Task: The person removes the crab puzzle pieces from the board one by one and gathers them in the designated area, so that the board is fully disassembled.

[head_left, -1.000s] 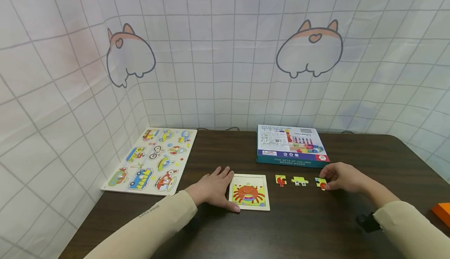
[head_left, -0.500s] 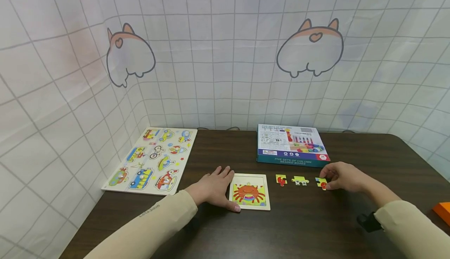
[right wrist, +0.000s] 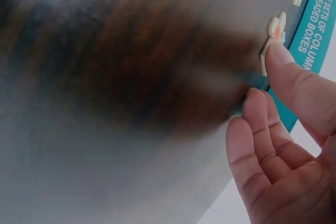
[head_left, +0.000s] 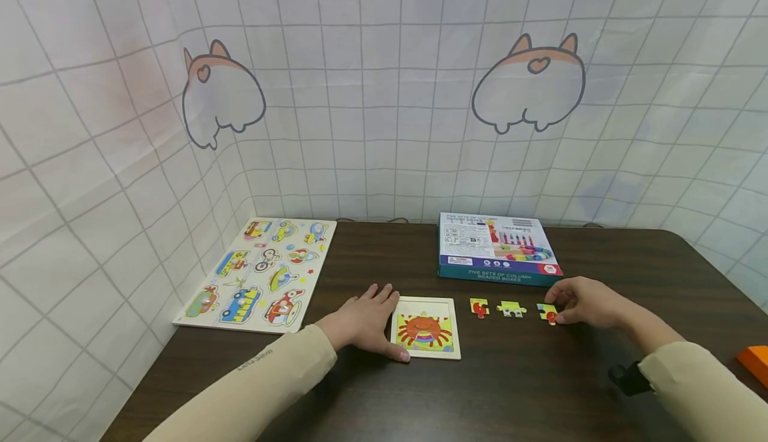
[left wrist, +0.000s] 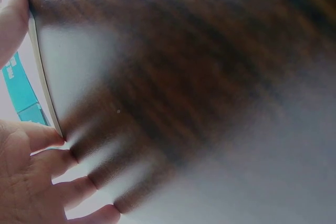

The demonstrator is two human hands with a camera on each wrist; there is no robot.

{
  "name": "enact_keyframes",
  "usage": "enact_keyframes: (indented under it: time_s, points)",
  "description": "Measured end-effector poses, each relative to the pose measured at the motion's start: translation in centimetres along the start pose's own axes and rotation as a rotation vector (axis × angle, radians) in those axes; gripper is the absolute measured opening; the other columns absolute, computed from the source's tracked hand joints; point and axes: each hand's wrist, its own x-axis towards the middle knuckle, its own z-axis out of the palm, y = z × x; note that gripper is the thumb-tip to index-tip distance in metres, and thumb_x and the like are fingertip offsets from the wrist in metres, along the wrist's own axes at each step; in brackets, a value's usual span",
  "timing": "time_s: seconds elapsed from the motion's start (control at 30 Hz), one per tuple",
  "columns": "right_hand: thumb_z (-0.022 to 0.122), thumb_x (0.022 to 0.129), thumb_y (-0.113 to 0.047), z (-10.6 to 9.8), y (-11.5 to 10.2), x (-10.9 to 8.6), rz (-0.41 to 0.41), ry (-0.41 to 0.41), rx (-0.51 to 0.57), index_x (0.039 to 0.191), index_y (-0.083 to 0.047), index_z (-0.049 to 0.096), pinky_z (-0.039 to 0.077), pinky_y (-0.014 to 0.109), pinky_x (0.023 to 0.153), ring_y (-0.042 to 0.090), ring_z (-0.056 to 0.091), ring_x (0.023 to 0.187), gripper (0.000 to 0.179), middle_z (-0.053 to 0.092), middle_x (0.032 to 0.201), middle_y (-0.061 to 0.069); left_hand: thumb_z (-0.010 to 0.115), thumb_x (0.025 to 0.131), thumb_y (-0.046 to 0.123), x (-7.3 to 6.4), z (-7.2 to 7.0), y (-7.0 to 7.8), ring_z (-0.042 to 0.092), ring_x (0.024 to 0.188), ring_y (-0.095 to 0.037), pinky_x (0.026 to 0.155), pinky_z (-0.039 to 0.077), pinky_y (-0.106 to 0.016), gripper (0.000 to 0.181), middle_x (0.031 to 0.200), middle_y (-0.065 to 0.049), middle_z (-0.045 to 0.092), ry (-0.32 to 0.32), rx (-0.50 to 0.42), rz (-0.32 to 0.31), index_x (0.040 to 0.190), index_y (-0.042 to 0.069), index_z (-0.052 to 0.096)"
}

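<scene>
My left hand (head_left: 369,322) lies with fingers spread at the left side of a small square wooden tray puzzle (head_left: 457,335). Its thumb is at the tray's lower left corner. A red crab on yellow shows in the tray, with a pale bare strip along the top. Further right, my right hand (head_left: 588,303) rests beside a jigsaw piece (head_left: 547,313), its thumb tip right at the piece's edge. In the right wrist view the other fingers are bent loosely, apart from the thumb. Two more jigsaw pieces, a red-and-yellow one (head_left: 479,307) and a yellow one (head_left: 511,309), lie between tray and right hand.
Behind the pieces lies a flat teal-and-white box (head_left: 498,274) labelled as beaded boxes. A wooden vehicle peg puzzle board (head_left: 258,275) occupies the left of the dark table (head_left: 480,389). An orange object (head_left: 755,364) sits at the right edge.
</scene>
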Motion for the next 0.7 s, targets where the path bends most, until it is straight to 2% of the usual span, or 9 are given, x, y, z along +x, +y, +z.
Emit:
enact_keyframes:
  time_s: [0.1, 0.27, 0.4, 0.7]
  points:
    - [0.077, 0.089, -0.006, 0.0, -0.3, 0.0, -0.012, 0.021, -0.023, 0.111, 0.002, 0.068, 0.058, 0.05, 0.086, 0.024, 0.064, 0.092, 0.025, 0.072, 0.105, 0.014, 0.076, 0.076, 0.069, 0.0, 0.0, 0.1, 0.024, 0.157, -0.035, 0.121, 0.032, -0.058, 0.113, 0.17, -0.011, 0.026, 0.002, -0.002, -0.002, 0.161, 0.01, 0.031]
    - [0.076, 0.09, -0.012, 1.0, -2.4, 0.6, -0.067, 0.093, -0.043, 0.107, -0.001, 0.07, 0.058, 0.045, 0.081, 0.02, 0.063, 0.087, 0.02, 0.073, 0.1, 0.009, 0.077, 0.076, 0.068, -0.1, -0.1, 0.1, 0.024, 0.157, -0.035, 0.121, 0.032, -0.058, 0.113, 0.17, -0.011, 0.026, 0.004, -0.006, -0.005, 0.161, 0.01, 0.031]
    - [0.077, 0.091, -0.015, 2.8, -5.6, 1.7, -0.125, 0.092, -0.017, 0.107, -0.004, 0.072, 0.058, 0.041, 0.081, 0.017, 0.062, 0.086, 0.02, 0.073, 0.098, 0.004, 0.076, 0.076, 0.069, -0.1, -0.1, 0.1, 0.024, 0.157, -0.035, 0.121, 0.032, -0.058, 0.113, 0.17, -0.011, 0.026, 0.004, -0.008, -0.002, 0.161, 0.01, 0.031]
    - [0.076, 0.092, -0.014, 6.7, -13.5, 4.4, -0.26, 0.018, -0.023, 0.107, -0.01, 0.074, 0.056, 0.033, 0.081, 0.012, 0.057, 0.084, 0.015, 0.07, 0.096, -0.001, 0.075, 0.078, 0.069, 0.1, 0.0, 0.0, 0.023, 0.158, -0.035, 0.121, 0.031, -0.058, 0.112, 0.17, -0.011, 0.025, 0.002, -0.01, -0.001, 0.161, 0.01, 0.03]
